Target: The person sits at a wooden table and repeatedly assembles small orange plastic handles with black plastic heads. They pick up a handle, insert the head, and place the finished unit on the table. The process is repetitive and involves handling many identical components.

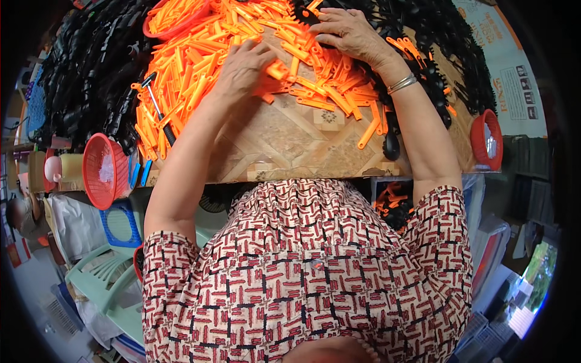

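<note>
A big heap of orange plastic handles [192, 66] lies across the table. My left hand [245, 68] rests low over the heap's right part, fingers curled, with a few orange handles [277, 69] jutting out beside it. Farther back, my right hand [350, 35], a metal bangle [402, 83] on its wrist, reaches leftward. Its bent fingers close on a black plastic part [306, 15] with an orange piece at its far end; the thumb is hidden. More orange handles [339, 100] are scattered between and below my hands.
Piles of black plastic parts [78, 78] rise at left and at right [463, 48]. A hammer [158, 109] lies on the heap's left. Red baskets stand at the left edge [100, 169], right edge [486, 140] and back [175, 30]. A green chair [106, 284] is lower left.
</note>
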Motion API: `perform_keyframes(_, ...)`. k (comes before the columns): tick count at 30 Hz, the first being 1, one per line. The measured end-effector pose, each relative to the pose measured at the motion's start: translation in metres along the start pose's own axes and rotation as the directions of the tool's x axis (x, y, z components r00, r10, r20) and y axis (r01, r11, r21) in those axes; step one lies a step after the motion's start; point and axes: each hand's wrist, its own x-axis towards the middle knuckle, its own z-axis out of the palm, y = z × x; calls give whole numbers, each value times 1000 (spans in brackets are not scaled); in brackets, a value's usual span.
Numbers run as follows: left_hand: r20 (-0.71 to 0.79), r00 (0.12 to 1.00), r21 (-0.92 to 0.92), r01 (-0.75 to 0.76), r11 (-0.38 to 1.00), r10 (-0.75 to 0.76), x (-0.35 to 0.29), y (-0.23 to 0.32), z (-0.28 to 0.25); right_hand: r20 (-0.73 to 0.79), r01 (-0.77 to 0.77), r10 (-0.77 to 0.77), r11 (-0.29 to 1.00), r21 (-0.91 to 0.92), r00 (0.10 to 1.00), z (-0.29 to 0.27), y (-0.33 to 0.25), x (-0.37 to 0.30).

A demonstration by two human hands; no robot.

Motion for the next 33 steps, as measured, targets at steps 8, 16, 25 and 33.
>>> perform_keyframes(8, -31, 997, -95, -77, 993, 74, -27, -23, -2, -82, -104, 144, 923, 370, 986, -35, -41, 10)
perform_keyframes(16, -113, 890, -891, 106, 441, -442, -25, -34, 5, -106, -187, 342, 718, 671, 934, -57, -49, 14)
perform_keyframes(25, 594, 684, -720, 687, 100, -423, -59, 37, -50, -167, -157, 356, 720, 676, 919, -43, -84, -22)
perform_keyframes(33, 324, 766, -768, 555, 318, -556, -89, 46, -24, -198, -207, 335, 852, 481, 921, -53, -142, -71)
